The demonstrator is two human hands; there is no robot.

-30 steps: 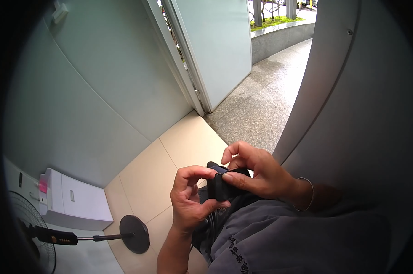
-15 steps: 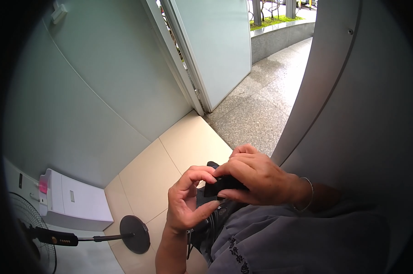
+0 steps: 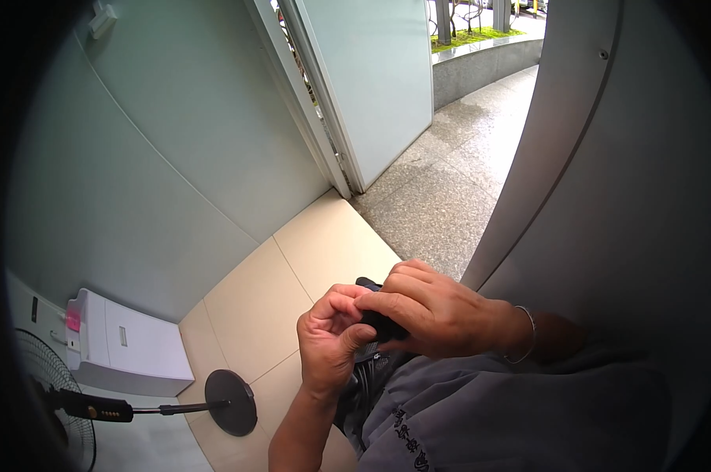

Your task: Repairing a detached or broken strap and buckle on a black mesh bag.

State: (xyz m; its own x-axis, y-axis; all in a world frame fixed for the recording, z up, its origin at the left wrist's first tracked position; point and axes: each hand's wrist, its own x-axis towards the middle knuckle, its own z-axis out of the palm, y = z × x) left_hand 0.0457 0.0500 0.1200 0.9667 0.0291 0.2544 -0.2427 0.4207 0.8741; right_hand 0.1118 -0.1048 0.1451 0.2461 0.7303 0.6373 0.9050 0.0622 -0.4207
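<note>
Both hands meet in front of my body around a small black object (image 3: 382, 324), whose kind I cannot make out. My right hand (image 3: 438, 309) is closed over it from above and hides most of it. Curled in from the other side, my left hand (image 3: 329, 340) has its thumb and fingertips pressed at the object's left end, beside the right fingertips. A thin bracelet (image 3: 533, 334) circles my right wrist. Under the hands show my dark grey shirt (image 3: 520, 409) and part of a black shoe (image 3: 365, 282).
A standing fan (image 3: 96, 407) with a round black base (image 3: 231, 403) is at the lower left, near a white cabinet (image 3: 131, 346). Beige tiles (image 3: 253, 275) cover the floor. Ahead, an open door (image 3: 379, 86) leads onto grey stone paving (image 3: 442, 189). A grey panel (image 3: 607, 212) rises on the right.
My left hand has moved slightly right and closed in, its thumb coming up against the black object. The right hand has dropped a little, and less of the object shows.
</note>
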